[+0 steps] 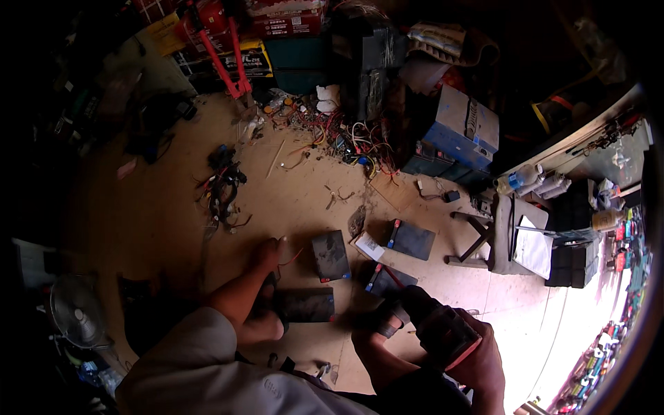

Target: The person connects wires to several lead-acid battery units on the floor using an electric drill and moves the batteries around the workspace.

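Note:
My right hand [481, 353] is wrapped around a dark power drill [439, 328] with some red at its rear. Its thin reddish bit points at a dark battery [379, 282] with red and blue terminals on the floor. My left hand [268, 254] is low over the floor, fingers curled, their contents hidden. A thin red wire [292, 258] shows beside it; I cannot tell if the hand holds it. Nearby lie an upright-set dark battery [330, 254], another near my foot [308, 306] and one farther right [413, 240].
A white printed paper [369, 246] lies between batteries. Bundled black cables [223, 187] and a heap of tangled wires [353, 138] are farther off. Red bolt cutters [232, 69] stand behind. At right are a stool [505, 235] and a blue-white box [463, 128]; a fan [77, 312] stands left.

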Tool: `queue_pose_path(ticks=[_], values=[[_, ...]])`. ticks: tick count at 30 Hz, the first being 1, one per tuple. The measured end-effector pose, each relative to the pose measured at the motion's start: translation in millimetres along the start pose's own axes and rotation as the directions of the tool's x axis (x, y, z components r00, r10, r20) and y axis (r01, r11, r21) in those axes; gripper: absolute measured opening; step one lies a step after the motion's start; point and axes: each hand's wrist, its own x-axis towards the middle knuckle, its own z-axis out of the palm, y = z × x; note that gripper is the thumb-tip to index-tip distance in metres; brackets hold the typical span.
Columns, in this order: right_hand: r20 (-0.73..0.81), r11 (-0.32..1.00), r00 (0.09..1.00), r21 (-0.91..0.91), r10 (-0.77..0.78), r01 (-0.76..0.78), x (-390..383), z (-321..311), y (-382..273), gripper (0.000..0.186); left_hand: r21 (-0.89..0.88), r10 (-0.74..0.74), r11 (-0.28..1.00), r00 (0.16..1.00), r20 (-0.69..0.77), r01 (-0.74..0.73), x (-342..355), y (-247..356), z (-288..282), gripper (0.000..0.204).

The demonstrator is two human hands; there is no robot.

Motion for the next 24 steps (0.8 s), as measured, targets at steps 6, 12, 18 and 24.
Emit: queue_pose_path(ticks=[6, 12, 18, 24], values=[[0.057, 0.996, 0.998, -0.093, -0.005, 0.011, -9.4, 4.1, 3.7, 0.039, 0.050, 0.408, 0.913, 0.901, -0.147, -0.405, -42.1, 36.8, -12.4, 0.048], [0.126, 0.993, 0.991, -0.106, -0.037, 0.051, -14.2, 3.2, 1.5, 0.052, 0.178, 0.460, 0.863, 0.881, 0.108, -0.473, -52.6, 11.2, -1.1, 0.029], [0.069, 0.980, 0.987, -0.122, -0.148, 0.156, -24.5, 2.5, -17.7, 0.043, 0.211, 0.500, 0.856, 0.860, -0.100, -0.473, -5.3, 99.4, -101.8, 0.029], [0.071, 0.936, 0.960, -0.213, -0.270, 0.279, -21.0, 18.4, -6.9, 0.034, -0.263, 0.382, 0.640, 0.596, -0.706, -0.722, 1.9, 300.6, -319.3, 0.053]])
